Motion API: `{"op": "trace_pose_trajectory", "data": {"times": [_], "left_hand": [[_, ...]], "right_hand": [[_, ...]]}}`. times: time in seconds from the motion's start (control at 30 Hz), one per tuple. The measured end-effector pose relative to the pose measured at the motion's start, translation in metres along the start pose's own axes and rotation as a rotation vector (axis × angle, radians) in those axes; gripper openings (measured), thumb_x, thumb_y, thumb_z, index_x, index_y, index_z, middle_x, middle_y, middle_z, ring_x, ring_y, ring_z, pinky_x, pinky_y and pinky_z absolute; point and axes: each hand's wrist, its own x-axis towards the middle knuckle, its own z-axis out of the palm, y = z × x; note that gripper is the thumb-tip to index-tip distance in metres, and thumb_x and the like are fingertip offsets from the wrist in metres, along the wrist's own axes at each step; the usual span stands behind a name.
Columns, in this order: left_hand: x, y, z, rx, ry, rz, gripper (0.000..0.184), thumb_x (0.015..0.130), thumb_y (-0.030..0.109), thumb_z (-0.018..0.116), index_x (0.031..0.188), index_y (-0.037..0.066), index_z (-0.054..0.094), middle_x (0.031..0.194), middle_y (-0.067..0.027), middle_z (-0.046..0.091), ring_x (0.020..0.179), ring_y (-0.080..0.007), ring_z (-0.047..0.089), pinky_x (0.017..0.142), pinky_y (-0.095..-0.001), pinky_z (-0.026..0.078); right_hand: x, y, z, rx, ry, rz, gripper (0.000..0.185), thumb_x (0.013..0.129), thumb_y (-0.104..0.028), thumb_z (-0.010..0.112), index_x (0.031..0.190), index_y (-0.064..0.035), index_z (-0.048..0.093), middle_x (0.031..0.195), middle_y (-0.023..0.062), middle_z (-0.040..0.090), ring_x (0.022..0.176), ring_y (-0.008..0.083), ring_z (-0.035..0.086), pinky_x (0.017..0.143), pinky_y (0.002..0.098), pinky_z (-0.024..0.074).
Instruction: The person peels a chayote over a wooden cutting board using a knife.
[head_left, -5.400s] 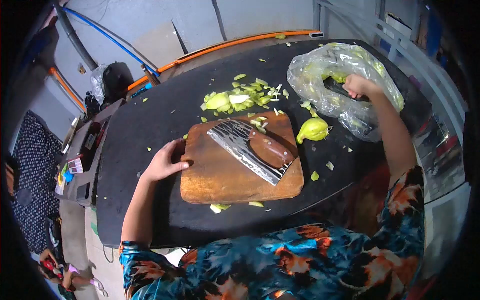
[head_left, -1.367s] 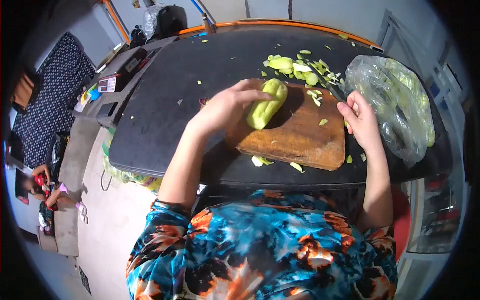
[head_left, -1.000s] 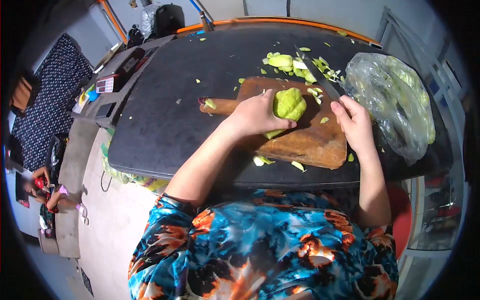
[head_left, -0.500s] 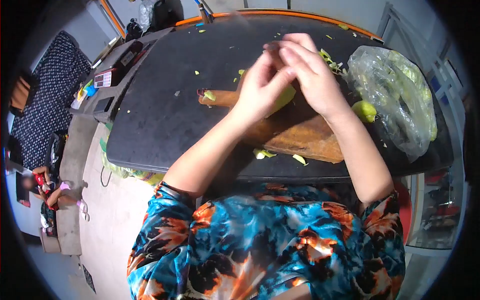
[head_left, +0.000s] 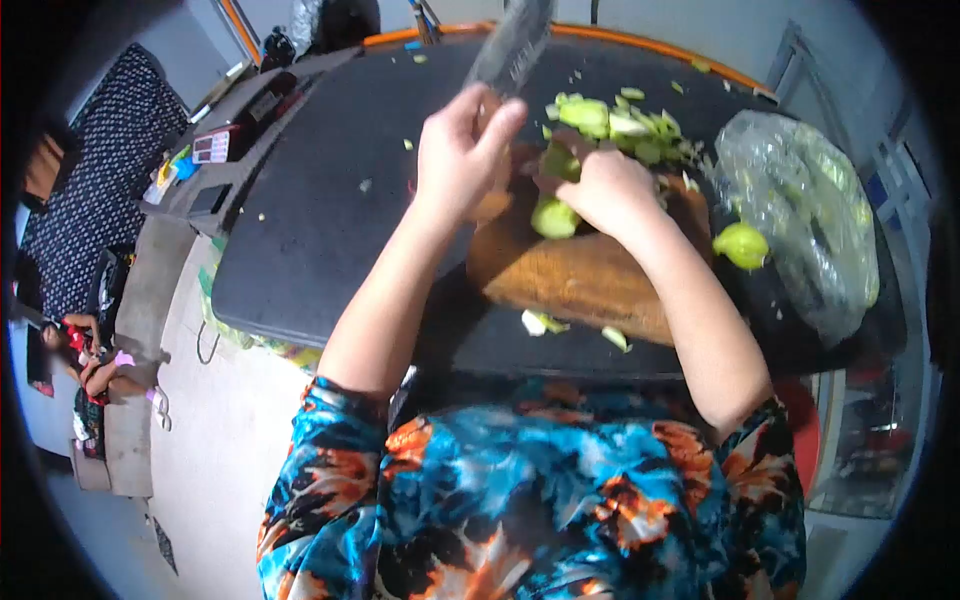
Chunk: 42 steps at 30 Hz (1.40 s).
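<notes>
My left hand (head_left: pixel 462 150) is closed around the handle of a knife (head_left: pixel 520 45), whose broad blade points up and away, above the table. My right hand (head_left: pixel 612 190) grips a pale green vegetable (head_left: pixel 556 216) on the wooden cutting board (head_left: pixel 570 275); fingers cover part of it. Cut green pieces (head_left: pixel 640 125) lie heaped just beyond that hand. To its right, a whole round green vegetable (head_left: pixel 741 245) rests on the table beside a clear plastic bag (head_left: pixel 800 220) with more green produce inside.
The dark table (head_left: pixel 310 240) carries scattered peel scraps (head_left: pixel 617 338) near its front edge. On the left a ledge holds a calculator-like device (head_left: pixel 212 146) and a dark flat object (head_left: pixel 209 200). Another person (head_left: pixel 90 355) sits at far left.
My hands, close together above the board before, are now apart. The left moved left with the knife raised; the right came down onto the green vegetable. The cut heap is more exposed.
</notes>
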Motion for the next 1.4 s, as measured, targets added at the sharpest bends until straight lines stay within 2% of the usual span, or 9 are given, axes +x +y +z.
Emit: {"op": "trace_pose_trajectory", "data": {"times": [0.13, 0.17, 0.2, 0.33, 0.57, 0.93, 1.23, 1.3, 1.4], "left_hand": [[0.005, -0.002, -0.010, 0.313, -0.042, 0.001, 0.041, 0.083, 0.041, 0.069, 0.075, 0.003, 0.054, 0.058, -0.0136, 0.053, 0.053, -0.0265, 0.053, 0.054, -0.0363, 0.044], [0.002, -0.010, -0.011, 0.344, -0.049, -0.011, 0.042, 0.082, 0.042, 0.069, 0.075, 0.003, 0.054, 0.059, -0.0141, 0.055, 0.054, -0.0299, 0.055, 0.054, -0.0371, 0.044], [-0.001, -0.012, -0.013, 0.292, -0.087, 0.004, 0.031, 0.086, 0.026, 0.065, 0.076, 0.001, 0.051, 0.058, -0.0026, 0.041, 0.058, -0.0092, 0.040, 0.053, -0.0286, 0.038], [-0.011, -0.003, -0.006, 0.306, -0.208, 0.071, 0.027, 0.086, 0.027, 0.064, 0.078, 0.002, 0.057, 0.063, -0.0126, 0.054, 0.058, -0.0213, 0.057, 0.057, -0.0329, 0.045], [-0.027, 0.039, 0.046, 0.336, -0.481, 0.399, 0.038, 0.077, 0.042, 0.074, 0.076, 0.006, 0.060, 0.065, -0.0082, 0.059, 0.062, -0.0283, 0.062, 0.057, -0.0369, 0.049], [-0.036, 0.042, 0.069, 0.369, -0.466, 0.434, 0.042, 0.077, 0.048, 0.071, 0.074, 0.007, 0.059, 0.065, -0.0090, 0.058, 0.062, -0.0285, 0.062, 0.057, -0.0372, 0.048], [-0.002, 0.008, 0.011, 0.452, -0.159, -0.068, 0.038, 0.081, 0.043, 0.071, 0.077, 0.006, 0.065, 0.063, -0.0142, 0.062, 0.059, -0.0320, 0.063, 0.056, -0.0381, 0.049], [-0.015, 0.012, 0.016, 0.344, -0.225, 0.031, 0.032, 0.087, 0.028, 0.069, 0.075, 0.001, 0.057, 0.057, -0.0065, 0.051, 0.055, -0.0118, 0.051, 0.052, -0.0294, 0.041], [-0.032, 0.040, 0.033, 0.285, -0.382, 0.222, 0.039, 0.080, 0.039, 0.073, 0.072, 0.004, 0.057, 0.056, -0.0082, 0.051, 0.054, -0.0207, 0.056, 0.053, -0.0322, 0.044]], "right_hand": [[0.017, 0.016, 0.013, 0.233, 0.156, -0.290, 0.071, 0.066, -0.019, 0.074, 0.125, 0.0050, 0.043, 0.115, 0.0273, 0.055, 0.108, 0.0396, 0.056, 0.097, 0.0414, 0.0450], [0.012, 0.017, 0.020, 0.253, 0.256, -0.308, 0.097, 0.064, -0.014, 0.075, 0.144, 0.0053, 0.022, 0.134, 0.0313, 0.042, 0.122, 0.0408, 0.048, 0.106, 0.0387, 0.0388], [0.008, 0.018, 0.019, 0.303, 0.215, -0.197, 0.087, 0.063, -0.015, 0.076, 0.138, 0.0039, 0.035, 0.124, 0.0275, 0.053, 0.114, 0.0377, 0.055, 0.100, 0.0386, 0.0432], [0.008, 0.041, 0.010, 0.569, 0.097, -0.081, 0.060, 0.063, -0.011, 0.077, 0.116, 0.0006, 0.053, 0.100, 0.0193, 0.066, 0.093, 0.0319, 0.065, 0.084, 0.0373, 0.0503], [-0.019, 0.102, 0.017, 1.587, 0.354, -0.041, 0.056, 0.095, -0.023, 0.058, 0.142, -0.0060, 0.034, 0.132, 0.0084, 0.050, 0.119, 0.0166, 0.051, 0.099, 0.0315, 0.0423], [-0.021, 0.132, 0.040, 0.655, 0.711, -0.200, 0.062, 0.080, -0.018, 0.072, 0.131, 0.0001, 0.043, 0.125, 0.0138, 0.053, 0.115, 0.0248, 0.052, 0.099, 0.0365, 0.0404], [-0.047, 0.084, 0.007, 1.149, 0.464, -0.264, 0.080, 0.068, -0.010, 0.080, 0.134, -0.0027, 0.037, 0.125, 0.0100, 0.050, 0.116, 0.0204, 0.049, 0.101, 0.0353, 0.0389], [-0.047, 0.088, 0.012, 1.234, 0.433, -0.236, 0.083, 0.068, -0.010, 0.080, 0.137, -0.0030, 0.033, 0.127, 0.0099, 0.048, 0.118, 0.0204, 0.048, 0.101, 0.0351, 0.0381], [-0.038, 0.100, 0.023, 1.300, 0.480, -0.210, 0.082, 0.072, -0.013, 0.079, 0.138, -0.0037, 0.032, 0.130, 0.0094, 0.048, 0.121, 0.0202, 0.047, 0.102, 0.0343, 0.0376]]}}
